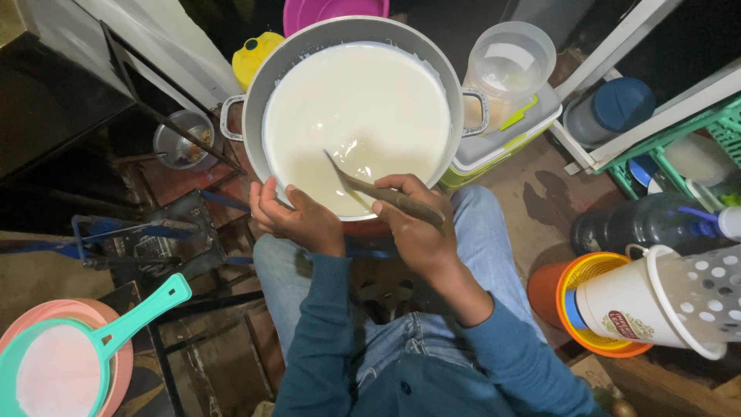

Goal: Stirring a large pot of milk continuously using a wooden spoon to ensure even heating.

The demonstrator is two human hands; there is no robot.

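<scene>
1. Wooden stick [401, 202] first: the right hand [417, 228] has its fingers curled tight around it, and the far end dips into the milky white liquid [359, 116].
2. Left hand [297, 216] has its fingers closed over the near rim of the big metal pot [255, 116], thumb side against the wall, so it looks like it's bracing the thing.
3. The pot sits right in front of the person's knees, filled pretty high with that white liquid, which reaches close to the rim.
4. Around it: a clear plastic jug [508, 66] on a lidded box [505, 139] just right of the pot, a teal strainer [73, 359] on pink bowls lower left, and stacked buckets [617, 309] lower right.
5. Risk, I'd say: with the level that high, a hard swirl could slop liquid over the near rim onto the jeans, and the pot might tip if the left hand slips off.
</scene>
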